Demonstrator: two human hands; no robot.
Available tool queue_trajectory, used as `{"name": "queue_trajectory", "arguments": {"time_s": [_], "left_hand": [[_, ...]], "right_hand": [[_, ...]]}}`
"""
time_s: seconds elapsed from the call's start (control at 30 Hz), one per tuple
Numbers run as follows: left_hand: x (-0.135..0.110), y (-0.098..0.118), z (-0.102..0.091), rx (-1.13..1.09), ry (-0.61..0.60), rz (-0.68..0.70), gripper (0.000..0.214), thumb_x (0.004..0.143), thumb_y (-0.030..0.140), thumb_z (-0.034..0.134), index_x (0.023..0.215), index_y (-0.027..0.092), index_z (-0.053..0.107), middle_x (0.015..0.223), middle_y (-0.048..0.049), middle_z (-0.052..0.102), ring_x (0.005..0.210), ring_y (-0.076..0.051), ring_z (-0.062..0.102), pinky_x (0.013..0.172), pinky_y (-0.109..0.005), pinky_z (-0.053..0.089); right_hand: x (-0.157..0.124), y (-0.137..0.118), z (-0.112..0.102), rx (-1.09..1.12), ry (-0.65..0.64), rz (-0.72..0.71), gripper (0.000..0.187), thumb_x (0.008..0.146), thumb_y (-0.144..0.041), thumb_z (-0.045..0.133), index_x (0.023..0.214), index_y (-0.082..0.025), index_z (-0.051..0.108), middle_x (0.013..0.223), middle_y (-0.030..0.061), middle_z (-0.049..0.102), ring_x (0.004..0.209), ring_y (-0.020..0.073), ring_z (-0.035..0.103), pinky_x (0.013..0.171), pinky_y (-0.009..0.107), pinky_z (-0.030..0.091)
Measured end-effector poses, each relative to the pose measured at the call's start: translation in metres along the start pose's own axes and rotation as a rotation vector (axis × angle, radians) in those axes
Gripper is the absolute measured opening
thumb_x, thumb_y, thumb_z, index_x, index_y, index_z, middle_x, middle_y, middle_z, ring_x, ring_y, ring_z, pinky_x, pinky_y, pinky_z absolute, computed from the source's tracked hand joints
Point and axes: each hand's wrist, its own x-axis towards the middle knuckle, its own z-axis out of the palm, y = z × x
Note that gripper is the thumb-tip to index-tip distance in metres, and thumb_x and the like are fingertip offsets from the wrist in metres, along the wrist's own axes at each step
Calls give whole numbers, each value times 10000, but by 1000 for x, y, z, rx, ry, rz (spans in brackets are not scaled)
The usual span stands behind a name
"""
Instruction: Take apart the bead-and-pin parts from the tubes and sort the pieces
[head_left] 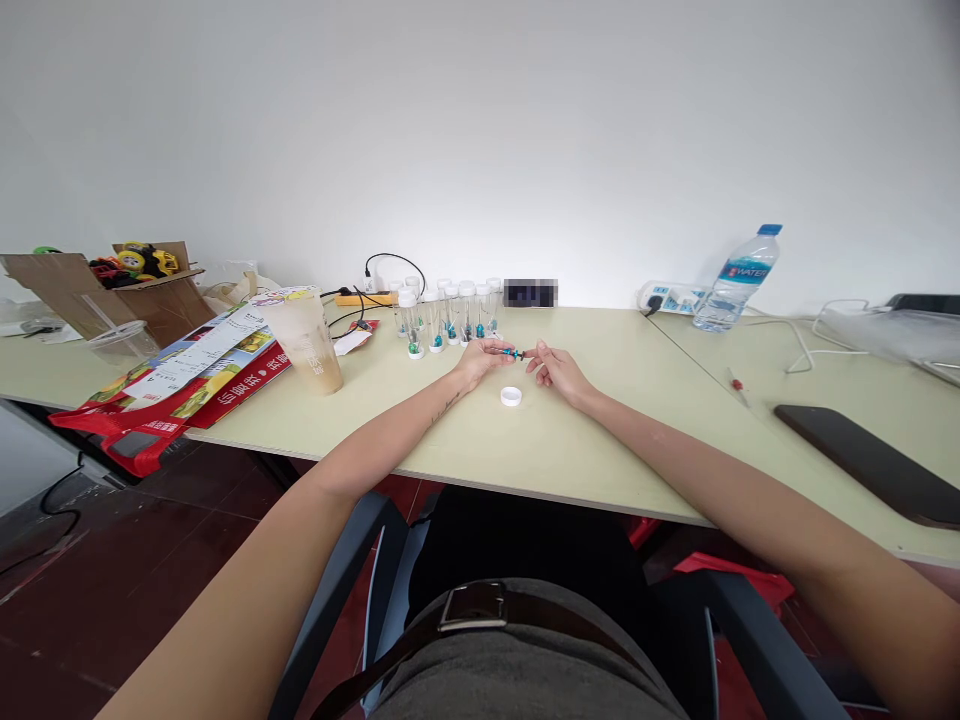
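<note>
My left hand (481, 362) is closed around a small, slim piece (511, 352) with blue parts and a dark end. It may sit in a clear tube, but it is too small to tell. Opposite, my right hand (555, 372) has its fingers bent and apart, a fingertip at the dark end. On the table just below the hands lies a round white cap (511, 396). Several clear tubes (451, 312) with white caps stand upright behind my left hand, small blue or green pieces at their bottoms.
Left of the tubes stands a plastic drink cup (311, 345) beside a red printed bag (225, 375). A cardboard box (150, 305) is further left. On the right are a water bottle (739, 280), a power strip (675, 297), a red-tipped item (738, 386) and a dark phone (870, 460).
</note>
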Motion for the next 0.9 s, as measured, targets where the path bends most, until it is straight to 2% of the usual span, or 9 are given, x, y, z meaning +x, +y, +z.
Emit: {"name": "queue_trajectory", "arguments": {"time_s": [0.9], "left_hand": [[-2,2,0,3,-8,3,369,448,134,835,789,108,697,763,-63,695,744,-151,625,880,-367,453]], "right_hand": [[-3,-4,0,-10,-5,11,661,842,-685,330,966,-115,641,773,82,634,449,75,486,418,206,363]]}}
